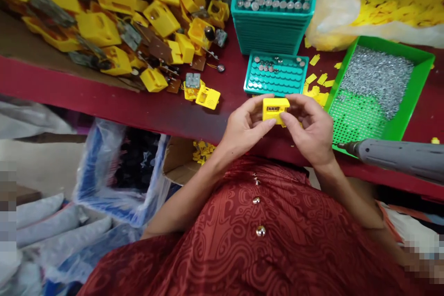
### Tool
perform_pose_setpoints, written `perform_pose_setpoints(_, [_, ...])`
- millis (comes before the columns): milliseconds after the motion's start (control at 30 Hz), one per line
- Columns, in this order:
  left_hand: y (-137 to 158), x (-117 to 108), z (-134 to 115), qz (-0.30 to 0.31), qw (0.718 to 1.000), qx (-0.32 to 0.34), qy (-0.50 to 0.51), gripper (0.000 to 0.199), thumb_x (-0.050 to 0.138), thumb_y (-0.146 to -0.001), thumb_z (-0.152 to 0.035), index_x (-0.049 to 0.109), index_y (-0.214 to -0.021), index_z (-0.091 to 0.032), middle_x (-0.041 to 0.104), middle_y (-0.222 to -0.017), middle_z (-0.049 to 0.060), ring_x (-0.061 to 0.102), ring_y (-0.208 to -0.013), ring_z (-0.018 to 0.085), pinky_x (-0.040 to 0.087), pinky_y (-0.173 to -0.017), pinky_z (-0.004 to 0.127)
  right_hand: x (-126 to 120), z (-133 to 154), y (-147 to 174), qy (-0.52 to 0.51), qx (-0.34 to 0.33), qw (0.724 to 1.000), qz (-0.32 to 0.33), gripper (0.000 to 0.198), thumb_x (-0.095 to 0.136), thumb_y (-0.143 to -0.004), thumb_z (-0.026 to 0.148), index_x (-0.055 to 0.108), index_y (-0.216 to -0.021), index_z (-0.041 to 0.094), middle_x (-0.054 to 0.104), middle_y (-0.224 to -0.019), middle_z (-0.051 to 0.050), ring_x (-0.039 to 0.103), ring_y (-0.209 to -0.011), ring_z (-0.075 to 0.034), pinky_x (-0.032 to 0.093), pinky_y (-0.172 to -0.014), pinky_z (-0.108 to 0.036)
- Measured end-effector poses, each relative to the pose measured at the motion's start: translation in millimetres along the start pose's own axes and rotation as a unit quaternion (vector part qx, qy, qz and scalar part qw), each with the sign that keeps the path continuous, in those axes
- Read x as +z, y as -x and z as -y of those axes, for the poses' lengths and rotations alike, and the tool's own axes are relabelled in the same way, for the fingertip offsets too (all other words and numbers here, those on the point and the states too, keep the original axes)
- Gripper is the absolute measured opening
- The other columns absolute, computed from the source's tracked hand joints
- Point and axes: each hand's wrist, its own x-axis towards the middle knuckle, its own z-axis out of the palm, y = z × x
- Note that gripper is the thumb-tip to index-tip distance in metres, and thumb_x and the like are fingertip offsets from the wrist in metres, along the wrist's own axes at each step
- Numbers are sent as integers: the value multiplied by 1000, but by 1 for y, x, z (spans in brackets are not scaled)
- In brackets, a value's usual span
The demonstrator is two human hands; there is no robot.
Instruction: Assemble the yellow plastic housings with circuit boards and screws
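Note:
Between both hands, just over the table's near edge, is a small yellow plastic casing (270,104) with a rectangular opening. My left hand (244,125) grips its left side, thumb along the lower front. From the right, my right hand (310,127) closes on it too, with the thumb pressed on the front near the lower right corner. Behind the casing lies a teal tray (277,74) of round sockets, some holding button cells. Small yellow plastic pieces (317,95) are scattered beyond my right hand. The fingers behind the casing are partly hidden.
Yellow casings with circuit boards (159,18) are heaped at the left. Stacked teal trays (272,27) stand at the back. A green basket (381,132) of small screws sits at the right, with a grey electric screwdriver (398,153) before it. A blue crate (86,166) stands below.

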Motion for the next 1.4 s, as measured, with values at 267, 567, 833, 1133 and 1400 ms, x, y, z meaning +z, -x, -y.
perform_pose_setpoints(267, [-3, -13, 7, 22, 995, -33, 89, 58, 97, -79, -46, 76, -127, -21, 81, -133, 10, 76, -124, 23, 61, -107, 34, 17, 15, -4, -52, 84, 995, -17, 42, 87, -84, 52, 69, -106, 22, 76, -92, 0, 74, -82, -12, 66, -72, -25])
perform_pose_setpoints(567, [12, -26, 5, -8, 980, -79, 182, 61, 97, -76, -38, 74, -131, -21, 78, -137, 9, 76, -114, 20, 64, -98, 30, 37, 21, -11, -79, 135, 987, 37, 47, 92, -76, 52, 65, -99, 21, 71, -81, 2, 68, -67, -10, 64, -65, -25])
perform_pose_setpoints(833, [15, -33, 0, 17, 954, -136, 265, 50, 96, -75, -26, 79, -122, -22, 82, -126, 6, 78, -103, 18, 67, -92, 31, 43, 27, -12, -54, 139, 988, 28, 41, 89, -71, 47, 62, -90, 22, 64, -67, 6, 58, -53, -8, 55, -52, -22])
perform_pose_setpoints(1133, [9, -26, 0, 31, 955, -124, 266, 49, 99, -71, -24, 80, -117, -22, 83, -119, 4, 77, -100, 16, 66, -91, 28, 35, 28, -13, -47, 148, 987, 29, 44, 89, -69, 48, 61, -91, 22, 64, -67, 7, 58, -54, -8, 53, -53, -22])
perform_pose_setpoints(1400, [9, -20, 0, 9, 978, -104, 183, 55, 93, -78, -31, 73, -128, -21, 78, -130, 7, 76, -111, 20, 67, -93, 32, 26, 19, -16, -52, 132, 987, 69, 54, 89, -75, 61, 59, -97, 23, 62, -72, 6, 58, -58, -8, 55, -54, -23])
